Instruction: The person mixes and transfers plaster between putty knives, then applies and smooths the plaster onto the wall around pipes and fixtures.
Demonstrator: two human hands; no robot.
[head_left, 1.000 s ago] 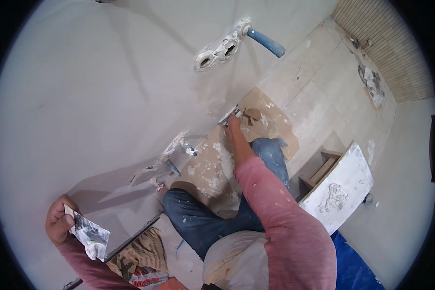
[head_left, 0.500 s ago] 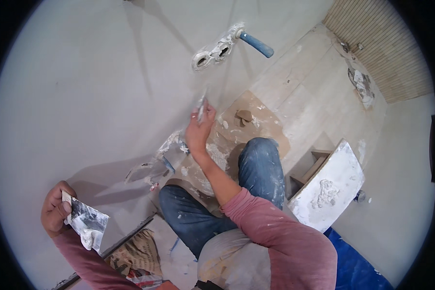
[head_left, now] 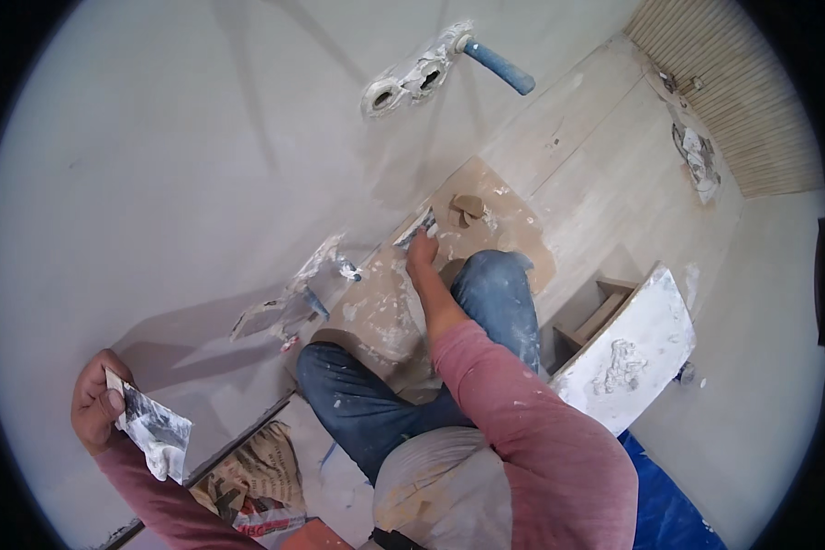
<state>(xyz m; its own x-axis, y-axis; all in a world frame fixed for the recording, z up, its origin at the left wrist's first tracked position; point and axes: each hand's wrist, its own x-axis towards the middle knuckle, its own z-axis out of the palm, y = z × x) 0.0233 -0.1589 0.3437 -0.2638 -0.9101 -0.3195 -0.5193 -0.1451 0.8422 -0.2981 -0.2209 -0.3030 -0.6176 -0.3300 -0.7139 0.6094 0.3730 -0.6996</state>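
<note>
My left hand [head_left: 98,403], at the lower left near the grey wall, is closed on a putty knife [head_left: 156,426]. A lump of white plaster [head_left: 161,458] clings to that blade. My right hand [head_left: 423,250] reaches out past my knees, closed on a second putty knife [head_left: 412,232] smeared with white. Its blade lies low by the foot of the wall, over the edge of a stained cardboard sheet [head_left: 390,321]. The fingers partly hide the handle. Close by on the cardboard lie torn brown scraps [head_left: 467,210].
A blue pipe [head_left: 498,64] juts from the wall [head_left: 174,202] beside plaster-rimmed holes. Lower down is another patched wall opening [head_left: 307,284] with blue pipe ends. A white plaster-loaded board [head_left: 651,339] rests on a wooden support at right. Bags [head_left: 261,467] lie at lower left.
My right hand has moved down and to the right, from the wall to the wall's foot by the cardboard, with its putty knife. The left hand has barely shifted.
</note>
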